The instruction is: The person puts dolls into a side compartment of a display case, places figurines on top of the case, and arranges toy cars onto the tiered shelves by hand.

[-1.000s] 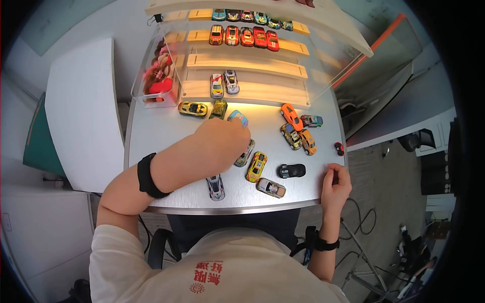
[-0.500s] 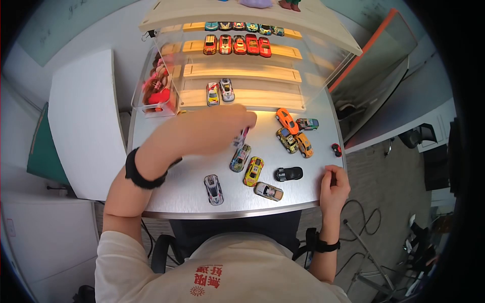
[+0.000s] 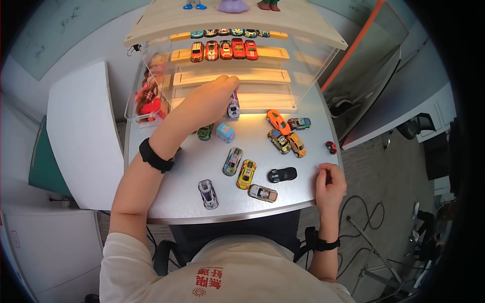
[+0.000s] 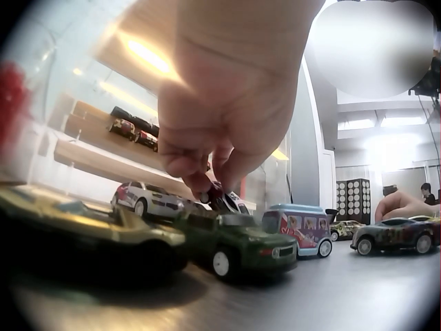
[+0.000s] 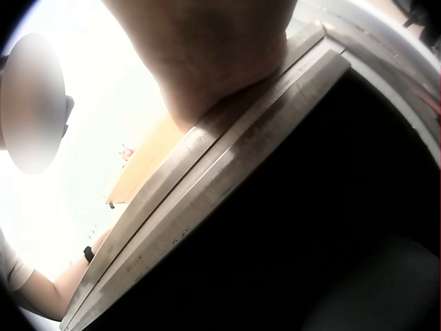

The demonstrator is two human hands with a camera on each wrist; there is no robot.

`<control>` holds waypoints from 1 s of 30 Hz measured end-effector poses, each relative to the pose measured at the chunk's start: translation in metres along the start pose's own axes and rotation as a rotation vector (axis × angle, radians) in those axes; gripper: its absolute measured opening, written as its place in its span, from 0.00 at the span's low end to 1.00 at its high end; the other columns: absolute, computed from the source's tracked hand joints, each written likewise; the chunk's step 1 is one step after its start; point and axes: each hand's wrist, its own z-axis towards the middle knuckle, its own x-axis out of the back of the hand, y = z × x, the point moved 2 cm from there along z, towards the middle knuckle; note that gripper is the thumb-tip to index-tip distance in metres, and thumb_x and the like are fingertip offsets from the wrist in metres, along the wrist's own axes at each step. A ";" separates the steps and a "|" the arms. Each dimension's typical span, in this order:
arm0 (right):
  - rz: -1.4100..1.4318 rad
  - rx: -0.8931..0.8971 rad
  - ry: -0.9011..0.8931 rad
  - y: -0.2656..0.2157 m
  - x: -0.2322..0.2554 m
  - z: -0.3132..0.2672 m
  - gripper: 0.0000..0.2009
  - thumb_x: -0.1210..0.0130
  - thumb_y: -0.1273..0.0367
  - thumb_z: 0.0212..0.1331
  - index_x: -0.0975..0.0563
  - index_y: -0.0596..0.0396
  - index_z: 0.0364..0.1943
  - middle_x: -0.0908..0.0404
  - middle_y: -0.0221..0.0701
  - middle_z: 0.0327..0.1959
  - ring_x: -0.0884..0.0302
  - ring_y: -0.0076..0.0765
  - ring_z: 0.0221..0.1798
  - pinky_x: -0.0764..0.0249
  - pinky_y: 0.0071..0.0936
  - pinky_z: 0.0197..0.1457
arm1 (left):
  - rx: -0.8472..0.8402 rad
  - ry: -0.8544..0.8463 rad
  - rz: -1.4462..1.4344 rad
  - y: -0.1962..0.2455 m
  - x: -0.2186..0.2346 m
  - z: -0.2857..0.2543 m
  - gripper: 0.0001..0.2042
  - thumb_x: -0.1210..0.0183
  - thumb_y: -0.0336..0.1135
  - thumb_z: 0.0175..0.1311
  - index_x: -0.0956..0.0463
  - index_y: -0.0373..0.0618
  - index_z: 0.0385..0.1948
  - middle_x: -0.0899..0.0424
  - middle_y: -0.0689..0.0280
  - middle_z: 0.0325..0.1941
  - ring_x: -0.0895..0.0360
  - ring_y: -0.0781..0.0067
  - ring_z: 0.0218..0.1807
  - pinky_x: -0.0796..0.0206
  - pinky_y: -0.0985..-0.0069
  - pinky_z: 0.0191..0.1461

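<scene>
My left hand (image 3: 214, 98) reaches to the lowest shelf and pinches a small white-and-dark toy car (image 3: 233, 107) at its front edge. From the left wrist view, the fingertips hold the toy car (image 4: 222, 200) tilted, beside a white toy car (image 4: 153, 200). Below the hand stand a green toy car (image 3: 204, 133) and a blue-and-pink toy bus (image 3: 226, 132). A yellow toy car (image 4: 89, 231) is close in front. My right hand (image 3: 331, 184) rests at the table's right edge, fingers loosely curled, holding nothing.
A tiered wooden shelf (image 3: 232, 76) with clear sides carries rows of toy cars (image 3: 225, 50). Left of it stands a clear bin (image 3: 144, 118) of red items. Several toy cars lie on the metal table (image 3: 177, 202), including an orange one (image 3: 278, 122) and a black one (image 3: 282, 174).
My left hand lifted the toy car from near the bus and carried it forward to the lowest shelf. The bus is uncovered again. My right hand stays at the table edge.
</scene>
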 end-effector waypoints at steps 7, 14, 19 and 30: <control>-0.010 0.038 0.011 -0.002 0.000 0.001 0.06 0.43 0.78 0.65 0.17 0.59 0.41 0.17 0.36 0.36 0.19 0.36 0.36 0.25 0.29 0.41 | -0.060 0.042 0.171 0.009 0.000 -0.003 0.09 0.38 0.26 0.65 0.24 0.40 0.45 0.20 0.54 0.46 0.18 0.46 0.49 0.24 0.57 0.54; -0.009 -0.027 -0.011 -0.001 0.001 0.000 0.06 0.43 0.78 0.65 0.17 0.60 0.41 0.17 0.35 0.36 0.20 0.33 0.35 0.26 0.27 0.39 | -0.184 -0.233 0.180 0.038 0.001 -0.024 0.09 0.35 0.29 0.65 0.20 0.36 0.44 0.19 0.54 0.49 0.18 0.48 0.55 0.24 0.58 0.59; -0.004 -0.004 0.001 -0.003 0.001 0.001 0.06 0.43 0.78 0.65 0.17 0.60 0.41 0.17 0.36 0.36 0.19 0.34 0.36 0.26 0.27 0.39 | -0.162 -0.234 0.158 0.040 0.000 -0.029 0.13 0.33 0.32 0.64 0.19 0.36 0.47 0.19 0.54 0.51 0.19 0.49 0.56 0.24 0.58 0.61; -0.021 -0.042 -0.026 -0.004 0.003 0.001 0.05 0.43 0.78 0.65 0.17 0.60 0.41 0.17 0.37 0.36 0.19 0.36 0.35 0.25 0.28 0.39 | -0.044 -0.043 0.392 0.041 -0.003 -0.030 0.19 0.31 0.40 0.65 0.20 0.37 0.52 0.20 0.54 0.54 0.21 0.52 0.59 0.27 0.59 0.62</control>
